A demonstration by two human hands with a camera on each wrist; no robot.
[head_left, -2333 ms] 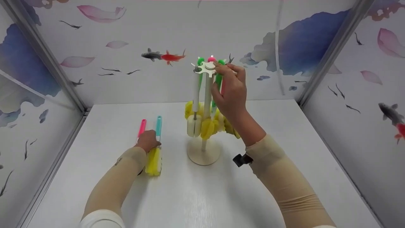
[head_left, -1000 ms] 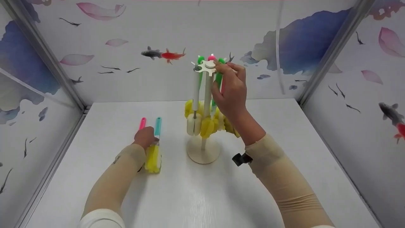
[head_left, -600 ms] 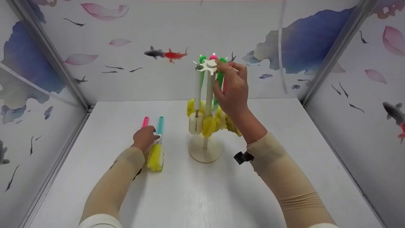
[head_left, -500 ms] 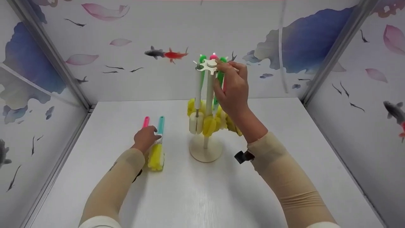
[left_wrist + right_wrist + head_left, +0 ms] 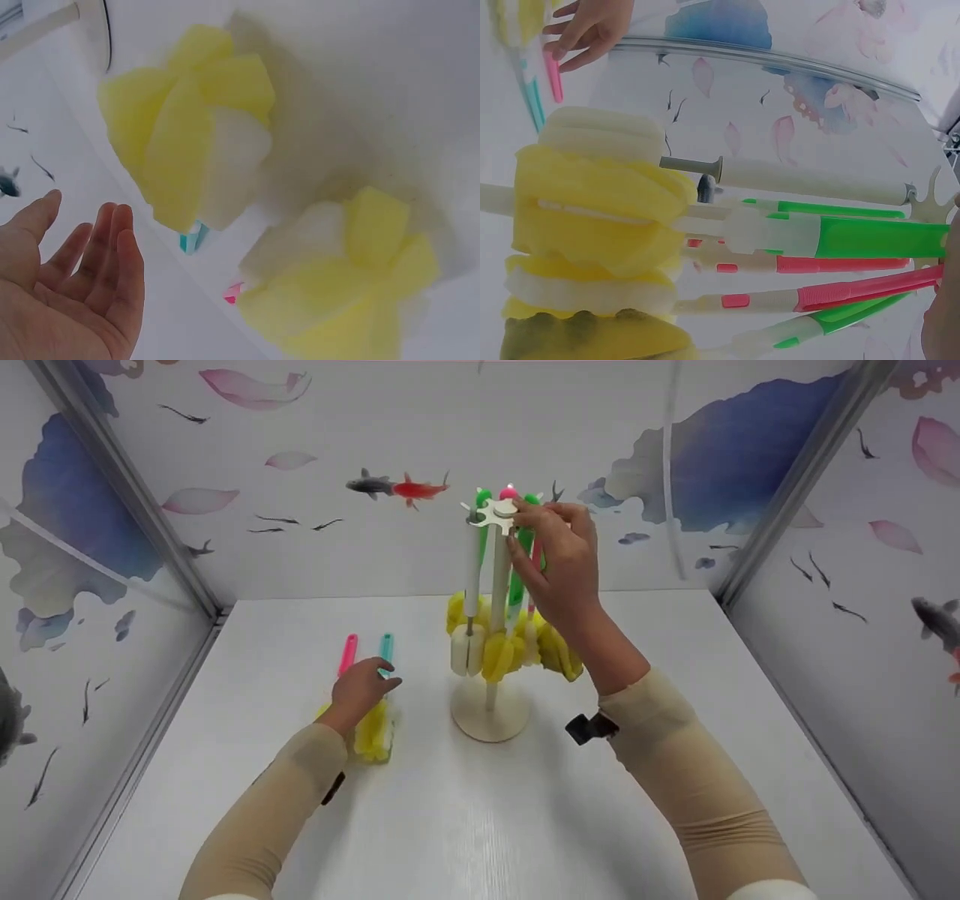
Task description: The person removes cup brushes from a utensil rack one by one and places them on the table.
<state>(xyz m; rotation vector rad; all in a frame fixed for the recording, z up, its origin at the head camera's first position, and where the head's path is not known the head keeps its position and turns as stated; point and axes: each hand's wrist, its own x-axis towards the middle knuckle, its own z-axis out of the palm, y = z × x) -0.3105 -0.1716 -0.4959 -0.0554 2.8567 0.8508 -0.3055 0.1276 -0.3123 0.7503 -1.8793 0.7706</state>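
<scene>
Two sponge brushes lie side by side on the white table, a pink-handled brush [image 5: 348, 655] and a teal-handled brush [image 5: 386, 646], with yellow-and-white sponge heads toward the person. Above them hovers my left hand [image 5: 362, 688], its fingers relaxed and apart; in the left wrist view nothing is between them. A cream brush stand [image 5: 472, 720] rises at the middle, hung with several brushes. At its top my right hand [image 5: 564, 559] pinches the notched top plate, index finger over it and thumb below, close to a green-handled brush [image 5: 877, 237]. The right wrist view cuts off most of this hand.
A white-handled brush [image 5: 472, 574] with a white sponge hangs on the stand's left side. Behind the table stands a printed back wall [image 5: 480, 427] with fish and petals; a printed side panel [image 5: 847, 660] encloses the right, another the left.
My left hand has come off the teal-handled brush, opening and rising slightly rightward; the brushes stay lying. My right hand has shifted slightly right at the stand's top.
</scene>
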